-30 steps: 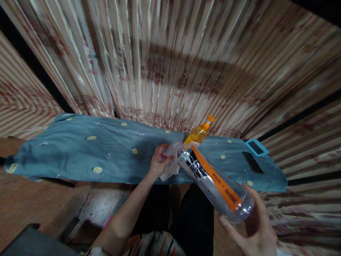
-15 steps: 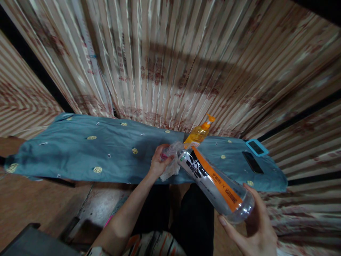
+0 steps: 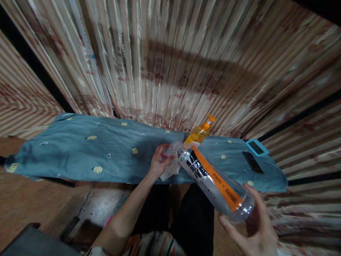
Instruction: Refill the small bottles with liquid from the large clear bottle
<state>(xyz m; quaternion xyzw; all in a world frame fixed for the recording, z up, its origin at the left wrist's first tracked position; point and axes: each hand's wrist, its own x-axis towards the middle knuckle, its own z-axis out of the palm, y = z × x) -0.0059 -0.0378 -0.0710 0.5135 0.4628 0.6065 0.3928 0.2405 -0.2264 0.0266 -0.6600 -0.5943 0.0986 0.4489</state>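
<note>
The right hand (image 3: 253, 224) cups the base of a clear plastic bottle (image 3: 215, 183), tilted over the blue cloth (image 3: 80, 153) covering the tabletop. Its orange and silver label bears bold black characters, too blurred to read. The left hand (image 3: 159, 164) grips a crumpled white wipe (image 3: 172, 160) against the bottle's neck. Behind stands an orange pump bottle (image 3: 199, 133).

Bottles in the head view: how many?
2. A clear bottle with an orange-striped label, tilted, base in the right hand, neck at the left hand with a crumpled wipe. An orange pump bottle stands behind on the blue cloth, partly hidden.
</note>
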